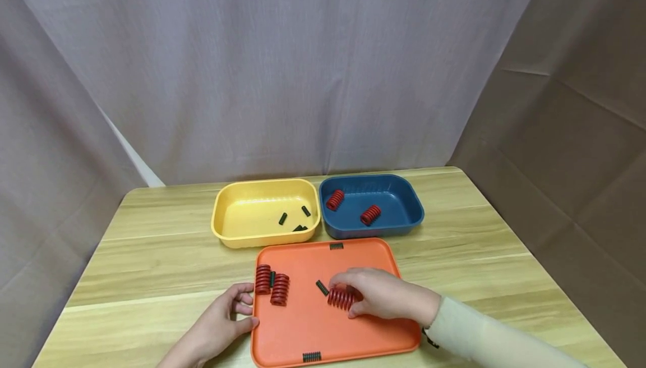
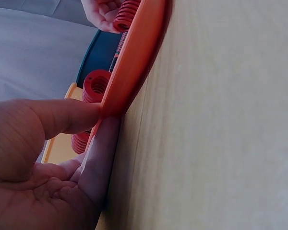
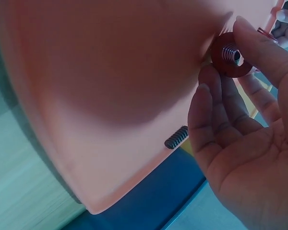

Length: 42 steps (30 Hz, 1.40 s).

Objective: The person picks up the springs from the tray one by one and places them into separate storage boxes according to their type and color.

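Observation:
My right hand (image 1: pixel 386 296) holds a red coil spring (image 1: pixel 340 299) over the middle of the orange tray (image 1: pixel 298 329), thumb and fingertips around it. In the right wrist view, the spring's round end (image 3: pixel 221 68) faces the camera between thumb and fingers. A small dark spring (image 1: pixel 322 287) lies just left of it. With its thumb on the rim and fingers beneath, my left hand (image 1: pixel 217 320) pinches the tray's left edge. Near that hand, two red springs (image 1: pixel 280 289) stand out on the tray with a dark spring (image 1: pixel 272 278) between them.
Behind the tray sit a yellow bin (image 1: pixel 242 240) with several small dark springs and a blue bin (image 1: pixel 398 228) with two red springs. More dark springs lie at the tray's far edge (image 1: pixel 336 246) and near edge (image 1: pixel 311 357). Grey curtains (image 1: pixel 303 76) rise behind the wooden table (image 1: pixel 151 256).

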### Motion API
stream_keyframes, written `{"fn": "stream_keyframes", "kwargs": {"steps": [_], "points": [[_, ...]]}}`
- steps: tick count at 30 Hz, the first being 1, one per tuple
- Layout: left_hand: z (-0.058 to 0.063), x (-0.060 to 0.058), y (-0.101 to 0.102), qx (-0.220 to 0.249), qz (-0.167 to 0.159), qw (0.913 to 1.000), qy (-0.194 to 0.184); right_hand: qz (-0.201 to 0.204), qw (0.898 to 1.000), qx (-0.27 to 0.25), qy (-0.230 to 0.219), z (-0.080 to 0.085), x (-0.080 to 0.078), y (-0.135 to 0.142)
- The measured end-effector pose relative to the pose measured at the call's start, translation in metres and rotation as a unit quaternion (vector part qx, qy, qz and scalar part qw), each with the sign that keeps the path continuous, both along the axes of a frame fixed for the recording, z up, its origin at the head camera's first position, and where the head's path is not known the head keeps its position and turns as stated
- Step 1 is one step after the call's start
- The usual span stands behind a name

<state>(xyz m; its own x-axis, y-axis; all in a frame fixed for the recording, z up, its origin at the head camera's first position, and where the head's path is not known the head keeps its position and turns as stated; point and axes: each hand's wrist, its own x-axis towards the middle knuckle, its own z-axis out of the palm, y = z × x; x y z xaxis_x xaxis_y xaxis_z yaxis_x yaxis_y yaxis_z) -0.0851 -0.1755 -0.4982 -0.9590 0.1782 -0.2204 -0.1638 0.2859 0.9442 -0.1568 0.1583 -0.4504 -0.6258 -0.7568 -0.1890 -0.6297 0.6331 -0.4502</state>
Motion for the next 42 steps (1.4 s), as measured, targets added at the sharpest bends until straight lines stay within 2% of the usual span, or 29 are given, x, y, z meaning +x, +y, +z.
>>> {"fn": "stream_keyframes", "kwargs": {"steps": [17,22,30,34,38,42], "points": [[0.002,-0.002,-0.002,0.0,0.002,1.0,-0.007,0.007,1.0,0.01,0.012,-0.002,-0.001,-0.005],[0.002,-0.003,-0.002,-0.001,0.002,1.0,-0.007,-0.004,1.0,-0.006,0.011,-0.002,-0.003,-0.003],[0.0,-0.004,-0.001,0.0,0.003,1.0,-0.006,-0.05,0.997,-0.05,-0.008,0.008,-0.01,0.001],[0.0,-0.004,-0.001,0.003,0.004,1.0,-0.007,-0.081,0.994,-0.072,0.016,0.018,-0.015,0.002],[0.0,-0.004,0.0,0.006,0.006,0.9999,-0.006,-0.112,0.985,-0.121,0.045,0.027,-0.023,0.004],[0.0,-0.004,0.0,0.007,0.004,1.0,-0.005,-0.15,0.971,-0.17,0.069,0.032,-0.033,0.005]]}}
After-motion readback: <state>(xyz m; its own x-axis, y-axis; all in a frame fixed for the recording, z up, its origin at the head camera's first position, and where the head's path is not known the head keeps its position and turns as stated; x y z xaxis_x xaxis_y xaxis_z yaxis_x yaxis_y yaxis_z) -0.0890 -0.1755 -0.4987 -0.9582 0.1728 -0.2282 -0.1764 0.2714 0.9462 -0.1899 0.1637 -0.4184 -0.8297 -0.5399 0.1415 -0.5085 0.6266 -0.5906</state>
